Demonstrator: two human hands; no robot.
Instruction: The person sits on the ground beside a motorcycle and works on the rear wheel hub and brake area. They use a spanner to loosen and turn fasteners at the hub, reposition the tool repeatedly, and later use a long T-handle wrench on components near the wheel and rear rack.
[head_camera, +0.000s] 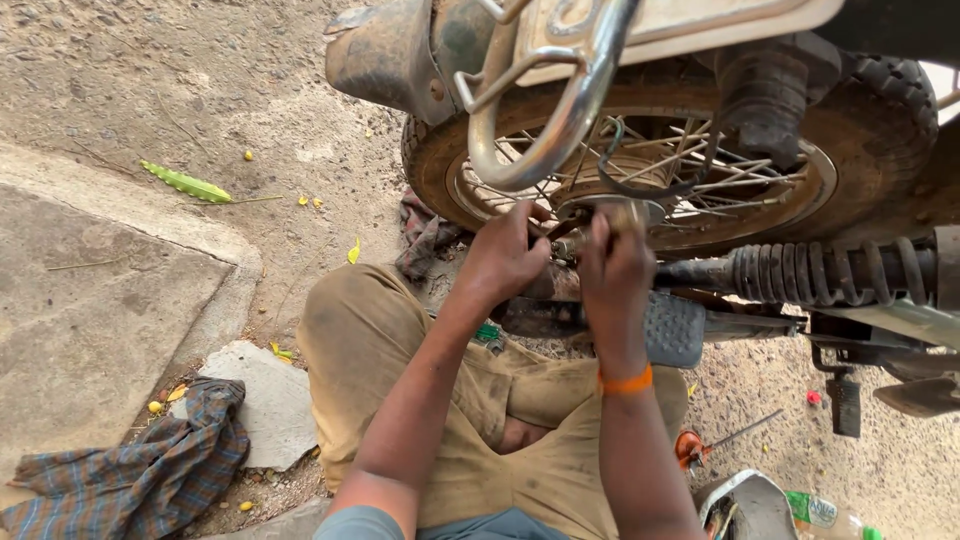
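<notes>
The fingers (530, 222) of the left hand (505, 255) are curled together around something small and dark at the wheel hub (600, 210), probably a tool or a nut, though the grip hides what it is. The right hand (612, 262) is clamped on a pale handle-like piece (628, 214) that points into the same hub; an orange band (627, 381) circles that wrist. Both hands meet just in front of the hub, at the middle of the spoked rear wheel (660, 165) of a motorcycle.

As a judgement, the work at the hub is under way and not finished: the wheel sits in the frame, the tyre (880, 110) is on, and the hands are tight on the axle fitting, so whatever is being loosened or fastened is not yet free or settled.

Outward from the hub, a chrome guard bar (560, 110) arches above it, a coil shock absorber (830, 272) runs off to its right, and a ribbed footrest (672, 328) lies just below. A red-handled screwdriver (700, 445) rests on the ground below and right of the hub. Further that way, at the frame's lower edge, lies a clear plastic bottle (825, 515) with a green label. Well to the lower left of the hub a checked cloth (140, 465) lies crumpled beside a flat stone (265, 400)
</notes>
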